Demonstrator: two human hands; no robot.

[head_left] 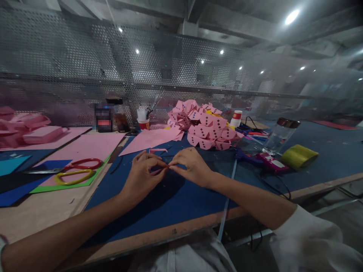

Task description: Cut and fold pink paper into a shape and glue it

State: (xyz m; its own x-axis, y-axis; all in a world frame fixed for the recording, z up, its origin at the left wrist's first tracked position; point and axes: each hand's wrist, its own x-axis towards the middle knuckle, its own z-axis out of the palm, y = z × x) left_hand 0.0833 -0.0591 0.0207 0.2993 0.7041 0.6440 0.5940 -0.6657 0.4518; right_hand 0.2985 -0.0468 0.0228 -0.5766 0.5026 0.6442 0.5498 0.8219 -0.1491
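My left hand (146,170) and my right hand (190,164) meet fingertip to fingertip, low over the blue work surface (181,204). Both are closed in a pinch. A narrow pink paper strip (155,172) shows inside the curl of my left fingers and runs toward the tips. Whatever lies between my right fingertips is too small to make out. Just beyond my left hand is another small pink paper piece (158,150). Behind both hands rises a heap of folded pink paper shapes (208,126) with dark dots, beside a flat pink sheet (151,139).
Left are scissors (75,172) with red and yellow handles on coloured sheets, and pink folded pieces (42,134). Right are a purple-and-magenta glue gun (270,162), a yellow tape roll (300,158) and a glass jar (280,136). Paper cups (143,121) stand before a perforated metal screen (153,75).
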